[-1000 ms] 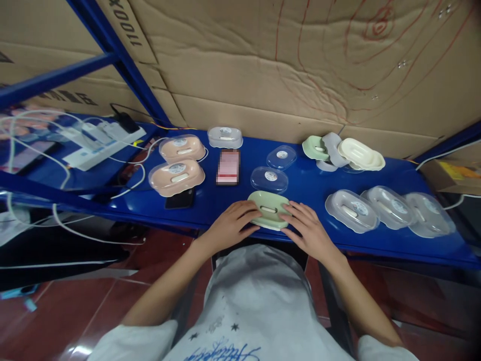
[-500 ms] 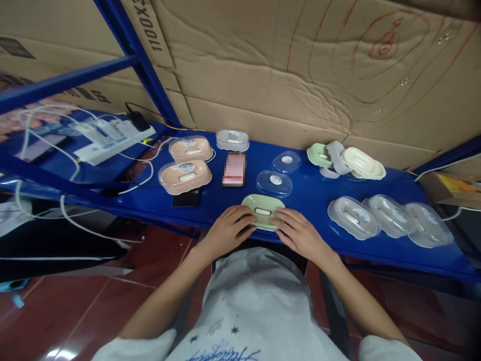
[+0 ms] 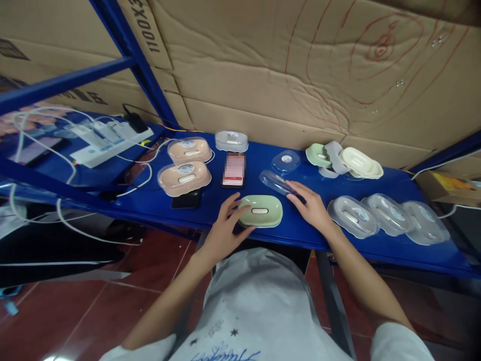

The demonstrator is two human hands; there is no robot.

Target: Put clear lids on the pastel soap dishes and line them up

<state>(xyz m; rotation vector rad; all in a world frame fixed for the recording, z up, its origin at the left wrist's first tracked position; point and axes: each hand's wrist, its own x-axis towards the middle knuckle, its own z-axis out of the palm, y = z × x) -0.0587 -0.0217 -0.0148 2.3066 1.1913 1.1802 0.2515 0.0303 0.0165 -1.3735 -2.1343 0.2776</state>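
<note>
A pale green soap dish (image 3: 276, 216) with a small white oblong insert in its middle lies near the table's front edge. My left hand (image 3: 225, 228) is at its left end, fingers spread and curved around the rim, one fingertip over the dish; whether it presses on it I cannot tell. My right hand (image 3: 308, 204) pinches the right end of a clear oval lid (image 3: 271, 181) with a round sticker. That lid is tilted, its left end raised. Behind it a second clear lid (image 3: 282, 163) lies flat.
Two peach lidded dishes (image 3: 184, 179) and a phone (image 3: 233, 170) are at the left. A grey lidded dish (image 3: 231, 142) stands at the back. Several lidded grey dishes (image 3: 355, 218) line the right, with loose green, grey and cream dishes (image 3: 361, 163) behind. A power strip (image 3: 112, 149) with cables lies far left.
My right hand has let go of the green soap dish and moved up and right to the nearer clear lid, tilting it. My left hand's fingers have spread at the dish's left end.
</note>
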